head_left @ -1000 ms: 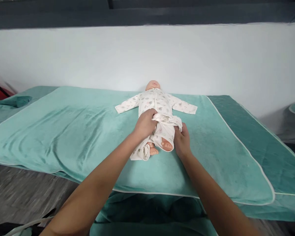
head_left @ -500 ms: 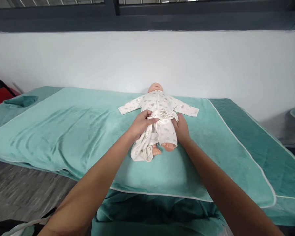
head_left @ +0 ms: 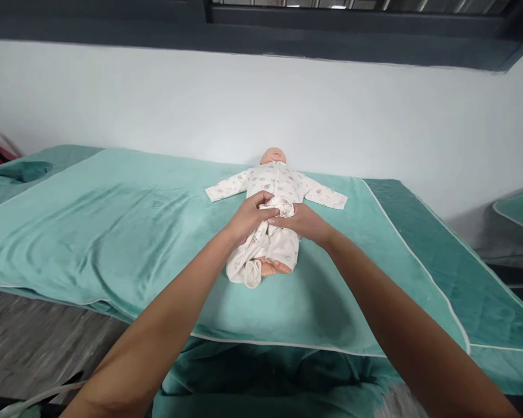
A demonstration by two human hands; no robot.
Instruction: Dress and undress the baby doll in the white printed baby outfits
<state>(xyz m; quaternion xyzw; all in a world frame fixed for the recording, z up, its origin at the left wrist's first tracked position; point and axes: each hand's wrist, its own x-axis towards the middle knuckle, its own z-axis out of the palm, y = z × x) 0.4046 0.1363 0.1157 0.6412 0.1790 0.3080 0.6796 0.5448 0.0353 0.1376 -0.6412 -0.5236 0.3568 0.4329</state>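
Observation:
A baby doll (head_left: pixel 273 155) lies on its back, head toward the wall, in a white patterned top (head_left: pixel 273 179) with both sleeves spread out. White patterned baby pants (head_left: pixel 282 247) cover its lower body, and the doll's feet (head_left: pixel 273 267) show at the hems. The leg on the left hangs loose and crumpled beside the feet. At the waist, my left hand (head_left: pixel 253 216) pinches the bunched waistband between thumb and fingers. My right hand (head_left: pixel 307 223) grips the same waistband from the other side, its thumb close to my left thumb. Some fingertips are hidden in the fabric.
The doll rests on a light green blanket (head_left: pixel 157 261) with white edging, over a darker green mattress (head_left: pixel 418 232). Behind are a white wall (head_left: pixel 261 98) and a dark window frame (head_left: pixel 331 35). A folded green cloth (head_left: pixel 21 170) lies at the far left.
My right hand has moved inward to the left, closer to my left hand, and the waistband is gathered narrower. The doll's feet have shifted closer together. The view has tilted slightly.

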